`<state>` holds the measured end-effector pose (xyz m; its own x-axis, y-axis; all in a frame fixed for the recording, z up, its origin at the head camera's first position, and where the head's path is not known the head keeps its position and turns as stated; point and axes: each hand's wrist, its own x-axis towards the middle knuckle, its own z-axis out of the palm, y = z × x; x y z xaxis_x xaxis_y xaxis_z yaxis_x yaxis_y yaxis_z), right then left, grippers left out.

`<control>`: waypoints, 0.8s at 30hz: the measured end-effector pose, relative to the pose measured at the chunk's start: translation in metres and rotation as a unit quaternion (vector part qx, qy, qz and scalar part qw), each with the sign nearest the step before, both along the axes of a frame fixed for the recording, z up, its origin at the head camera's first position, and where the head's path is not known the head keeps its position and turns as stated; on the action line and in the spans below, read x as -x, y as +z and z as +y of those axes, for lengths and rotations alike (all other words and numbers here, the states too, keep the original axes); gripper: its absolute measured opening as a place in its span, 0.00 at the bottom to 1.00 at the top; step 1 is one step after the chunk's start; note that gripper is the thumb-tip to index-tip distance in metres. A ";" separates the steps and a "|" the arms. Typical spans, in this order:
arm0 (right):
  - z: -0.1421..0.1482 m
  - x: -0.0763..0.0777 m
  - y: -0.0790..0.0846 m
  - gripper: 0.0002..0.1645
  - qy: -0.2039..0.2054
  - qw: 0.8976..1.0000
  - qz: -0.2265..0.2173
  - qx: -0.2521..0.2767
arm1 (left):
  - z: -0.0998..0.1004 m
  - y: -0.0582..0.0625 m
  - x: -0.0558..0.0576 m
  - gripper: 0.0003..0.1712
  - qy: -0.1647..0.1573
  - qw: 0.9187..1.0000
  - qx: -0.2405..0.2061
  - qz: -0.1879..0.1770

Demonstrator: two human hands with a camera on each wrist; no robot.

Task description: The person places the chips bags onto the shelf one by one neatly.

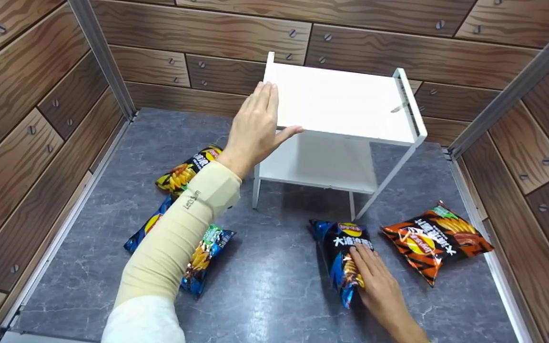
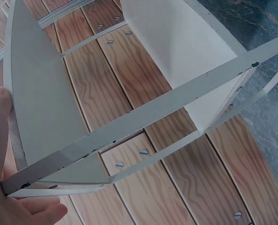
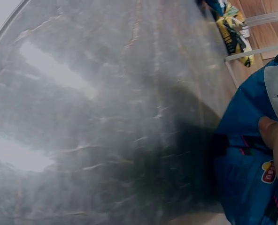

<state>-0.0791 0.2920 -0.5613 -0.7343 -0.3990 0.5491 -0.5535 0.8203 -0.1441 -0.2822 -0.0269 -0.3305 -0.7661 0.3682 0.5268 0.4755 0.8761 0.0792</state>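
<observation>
My left hand (image 1: pixel 255 121) rests on the front left corner of a small white two-tier side table (image 1: pixel 336 102). Its fingers lie straight along the side edge, the thumb along the front edge. In the left wrist view the thumb and fingertips show on either side of the white frame (image 2: pixel 143 115). My right hand (image 1: pixel 381 286) grips a blue and black bag of potato chips (image 1: pixel 343 238) in front of the table. The fingers spread over its printed face; in the right wrist view the thumb presses the blue back of the chip bag (image 3: pixel 247 164).
An orange chip bag (image 1: pixel 439 238) lies on the floor to the right. Left of the table are a yellow and black chip bag (image 1: pixel 179 176) and two blue ones (image 1: pixel 205 259), partly hidden by my left arm. Wood-patterned walls (image 1: pixel 198 24) enclose the grey marbled floor (image 1: pixel 274 295).
</observation>
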 end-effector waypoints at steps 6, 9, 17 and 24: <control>-0.005 -0.001 0.026 0.58 0.019 1.000 -0.009 0.009 | 0.000 0.003 -0.001 0.57 0.008 0.999 0.017 -0.026; -0.009 0.000 0.045 0.60 0.035 0.999 0.009 0.023 | 0.000 0.004 -0.002 0.57 0.011 0.999 0.022 -0.036; -0.020 0.006 0.120 0.50 0.082 0.990 0.083 0.076 | 0.000 0.004 -0.001 0.58 0.011 0.999 0.022 -0.039; -0.034 0.006 0.180 0.50 0.102 0.983 0.106 0.111 | 0.000 0.004 -0.002 0.58 0.011 0.999 0.028 -0.032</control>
<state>-0.0848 0.2578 -0.3813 -0.5106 -0.3790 0.7718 -0.7401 0.6506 -0.1702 -0.2801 -0.0267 -0.3265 -0.8056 0.3784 0.4558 0.4514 0.8904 0.0586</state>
